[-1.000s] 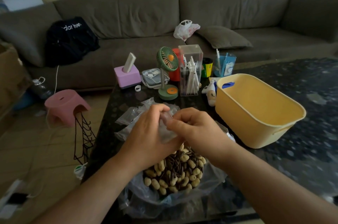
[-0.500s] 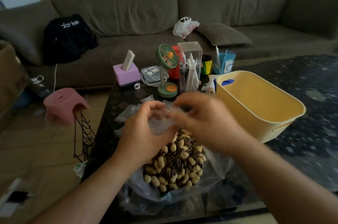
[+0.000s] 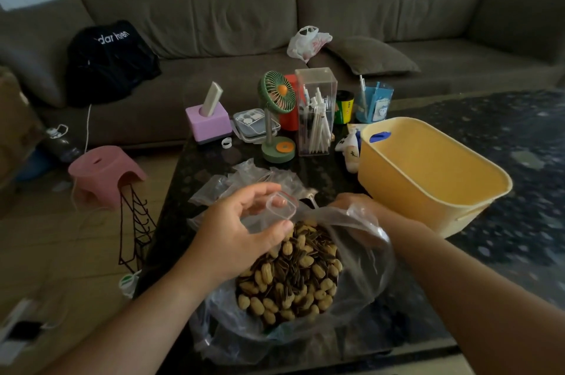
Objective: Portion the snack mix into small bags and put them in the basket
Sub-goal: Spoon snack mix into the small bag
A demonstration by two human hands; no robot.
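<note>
A large clear bag (image 3: pixel 363 270) lies open on the dark table, full of snack mix (image 3: pixel 293 276) of pale nuts and striped seeds. My left hand (image 3: pixel 241 234) hovers over its left rim and pinches a small clear bag (image 3: pixel 279 206) whose mouth is held open in a loop. My right hand (image 3: pixel 360 206) is at the far right rim of the large bag; the plastic hides its fingers. A yellow basket (image 3: pixel 477 206) stands to the right, with nothing visible inside. Several spare small bags (image 3: pixel 244 176) lie just beyond my hands.
At the table's far end stand a pink tissue box (image 3: pixel 209 124), a green desk fan (image 3: pixel 276 117), a clear pen holder (image 3: pixel 316 114) and a blue cup (image 3: pixel 373 102). A pink stool (image 3: pixel 104 169) and a black wire rack (image 3: pixel 134 221) stand left of the table. Behind is a grey sofa (image 3: pixel 336 16).
My hands, joined on the small bag before, have parted. The right hand moved right to the large bag's far rim; the left keeps the small bag, its mouth now open.
</note>
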